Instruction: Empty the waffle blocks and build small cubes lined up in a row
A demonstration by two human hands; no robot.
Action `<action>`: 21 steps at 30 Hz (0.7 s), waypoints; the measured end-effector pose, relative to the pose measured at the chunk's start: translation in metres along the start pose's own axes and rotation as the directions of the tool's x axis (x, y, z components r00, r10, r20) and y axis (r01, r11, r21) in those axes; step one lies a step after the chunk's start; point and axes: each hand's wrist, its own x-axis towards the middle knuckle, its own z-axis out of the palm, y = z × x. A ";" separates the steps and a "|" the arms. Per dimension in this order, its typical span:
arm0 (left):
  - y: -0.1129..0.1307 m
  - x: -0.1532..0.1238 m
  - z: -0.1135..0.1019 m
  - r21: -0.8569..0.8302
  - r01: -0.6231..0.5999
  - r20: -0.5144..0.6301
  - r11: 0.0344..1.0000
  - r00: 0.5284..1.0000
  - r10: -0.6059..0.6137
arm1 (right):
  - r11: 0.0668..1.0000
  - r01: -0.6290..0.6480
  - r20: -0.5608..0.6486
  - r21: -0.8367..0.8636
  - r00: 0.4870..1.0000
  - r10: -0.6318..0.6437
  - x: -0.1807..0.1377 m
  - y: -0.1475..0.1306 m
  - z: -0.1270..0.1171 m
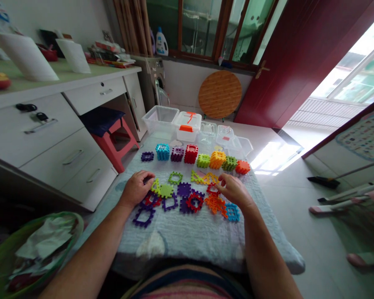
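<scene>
On the cloth-covered table, my left hand (137,189) is curled beside a yellow-green triangular plastic piece (156,187), with a gap between thumb and fingers and nothing visible in it. My right hand (235,191) has its fingertips at the edge of a red square interlocking piece (213,189) and seems to pinch it. Between my hands lie a solid green square (166,191), a green frame (175,178), purple squares (183,189) and a red piece (195,201). Orange pieces (215,203) and a blue window-patterned square (232,212) are near my right wrist.
A row of sorted stacks, among them a blue stack (162,152), a red stack (191,154) and a yellow stack (217,159), stands beyond the loose pieces. Behind it are clear plastic bins (161,118) and a lidded box (188,124). A pink stool (115,137) stands left.
</scene>
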 end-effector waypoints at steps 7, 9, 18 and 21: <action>0.002 0.000 -0.001 -0.014 0.014 -0.006 1.000 1.000 -0.014 | 0.992 -0.056 0.083 0.113 0.995 0.047 0.002 0.002 0.018; 0.002 0.000 0.000 -0.012 0.017 -0.005 1.000 1.000 -0.017 | 0.993 -0.051 0.096 0.105 0.995 0.041 0.001 -0.002 0.018; 0.001 0.000 0.000 -0.008 0.016 -0.011 1.000 1.000 -0.016 | 0.943 0.012 0.022 0.334 1.000 -0.021 -0.001 -0.020 0.023; 0.004 0.001 -0.001 -0.013 0.028 -0.014 1.000 1.000 -0.028 | 0.875 0.045 -0.039 0.481 0.999 -0.030 0.002 -0.020 0.030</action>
